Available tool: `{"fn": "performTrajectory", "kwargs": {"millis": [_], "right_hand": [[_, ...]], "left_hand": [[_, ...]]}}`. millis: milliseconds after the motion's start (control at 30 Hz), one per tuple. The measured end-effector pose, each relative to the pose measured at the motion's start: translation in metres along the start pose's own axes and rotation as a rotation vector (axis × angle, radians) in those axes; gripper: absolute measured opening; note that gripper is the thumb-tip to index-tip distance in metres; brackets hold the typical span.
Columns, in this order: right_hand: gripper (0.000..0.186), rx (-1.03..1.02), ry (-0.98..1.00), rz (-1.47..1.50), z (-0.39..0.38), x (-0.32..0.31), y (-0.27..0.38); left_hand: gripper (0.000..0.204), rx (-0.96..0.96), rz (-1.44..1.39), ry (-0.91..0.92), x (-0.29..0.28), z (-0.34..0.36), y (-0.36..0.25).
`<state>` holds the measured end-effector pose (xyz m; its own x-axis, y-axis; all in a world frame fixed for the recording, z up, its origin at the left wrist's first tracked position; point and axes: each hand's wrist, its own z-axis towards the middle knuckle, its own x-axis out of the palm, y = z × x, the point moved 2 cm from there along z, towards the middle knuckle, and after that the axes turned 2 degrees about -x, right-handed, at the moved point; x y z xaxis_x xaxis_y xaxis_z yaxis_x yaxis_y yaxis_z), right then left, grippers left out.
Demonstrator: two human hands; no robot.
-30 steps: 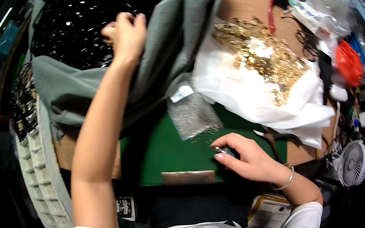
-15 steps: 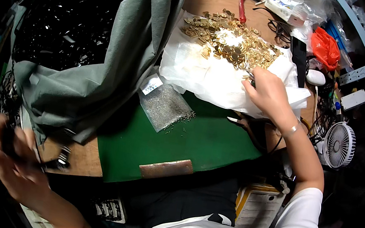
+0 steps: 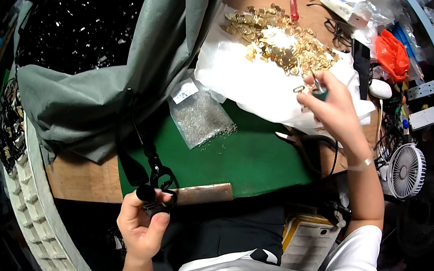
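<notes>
My left hand (image 3: 141, 230) is closed on a black strap (image 3: 135, 171) at the near edge of the green mat (image 3: 263, 159). The strap rises in loops above the fingers, with small bright fittings on it. My right hand (image 3: 337, 108) curls around a small tool with a dark green grip (image 3: 320, 94) and a metal tip; its exact kind is unclear. At those fingertips is a small gold-coloured metal piece (image 3: 299, 89). Just beyond lies a heap of gold-coloured metal pieces (image 3: 289, 54) on a white sheet (image 3: 226, 73).
A clear bag of tiny silvery parts (image 3: 200, 119) has spilled some onto the mat. Grey-green cloth (image 3: 82, 105) surrounds a mass of shiny black pieces (image 3: 84, 17) at left. Cutters (image 3: 286, 137), a white fan (image 3: 406, 170) and a red bag (image 3: 392, 56) lie to the right.
My left hand has swung from the far left to the mat's front edge, bringing the black strap along. The right hand has drawn slightly back from the gold heap, showing the green grip.
</notes>
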<state>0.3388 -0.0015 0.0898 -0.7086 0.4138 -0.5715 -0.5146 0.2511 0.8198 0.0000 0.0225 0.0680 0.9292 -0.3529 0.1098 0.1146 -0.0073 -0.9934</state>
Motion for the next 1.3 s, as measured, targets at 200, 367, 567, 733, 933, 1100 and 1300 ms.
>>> {"fn": "performTrajectory", "kwargs": {"millis": [200,367,567,733,933,1100,1300], "right_hand": [[0.014,0.066,0.721,0.498,-0.06,0.066,0.075],[0.018,0.065,0.6,0.795,-0.066,0.096,0.08],[0.013,-0.045,0.631,0.755,-0.072,0.113,0.081],[0.021,-0.198,0.552,0.644,-0.078,0.11,0.075],[0.033,0.187,0.705,0.877,-0.068,0.102,0.085],[0.028,0.05,0.593,0.83,-0.067,0.11,0.077],[0.036,0.073,0.673,0.717,-0.066,0.105,0.068]], "left_hand": [[0.031,-0.02,0.214,0.281,0.029,-0.003,0.004],[0.029,0.021,0.299,0.241,0.022,-0.001,-0.002],[0.028,0.071,0.374,0.178,0.027,0.002,-0.005],[0.021,0.128,0.414,0.173,0.031,0.006,-0.006],[0.012,0.124,0.387,0.145,0.035,0.004,0.0],[0.009,0.18,0.423,0.141,0.038,0.003,0.002],[0.009,0.118,0.429,0.146,0.025,0.002,-0.005]]}}
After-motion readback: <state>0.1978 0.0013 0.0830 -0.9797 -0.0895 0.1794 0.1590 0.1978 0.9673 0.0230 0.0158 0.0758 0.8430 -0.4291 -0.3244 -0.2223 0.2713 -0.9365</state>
